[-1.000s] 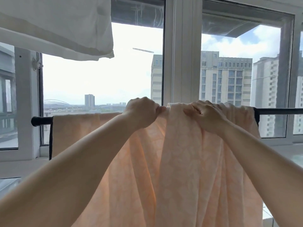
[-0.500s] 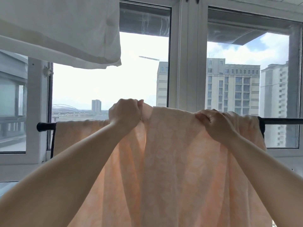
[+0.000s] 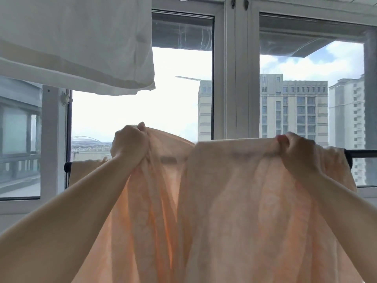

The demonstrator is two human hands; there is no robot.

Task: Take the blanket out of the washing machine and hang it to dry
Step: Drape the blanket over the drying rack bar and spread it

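Head view, only view.

Centre and lower frame: peach blanket (image 3: 234, 201), thin, light glowing through, faint pattern in the weave. Draped over a dark rail (image 3: 361, 153) crossing the frame at mid height; rail's black end cap at left-centre, bare stretch at right edge, shadow of it visible through the cloth between the arms. Hangs down past the bottom edge in long folds.

Left of centre: left hand (image 3: 130, 142), fingers curled tight, gripping a bunched gather of the top edge, lifted above the rail line. Forearm running down to the lower left corner.

Right of centre: right hand (image 3: 295, 149), fingers and thumb pinching the top edge, knuckles toward the camera, about level with the rail or just above. Forearm running off the lower right edge.

Between the hands: top edge pulled fairly taut, sloping down slightly from left to right, a fold overlapping near the middle.

Far left of the rail: a narrow strip of the same cloth lying flat over the bar, below the left forearm.

Upper left of frame: white cloth (image 3: 77, 43) hanging from above, bottom hem and corner visible, well apart from the blanket.

Background: white window frames (image 3: 230, 78), tall pale apartment blocks (image 3: 293, 107) at right, bright cloudy sky, low distant skyline at left-centre.
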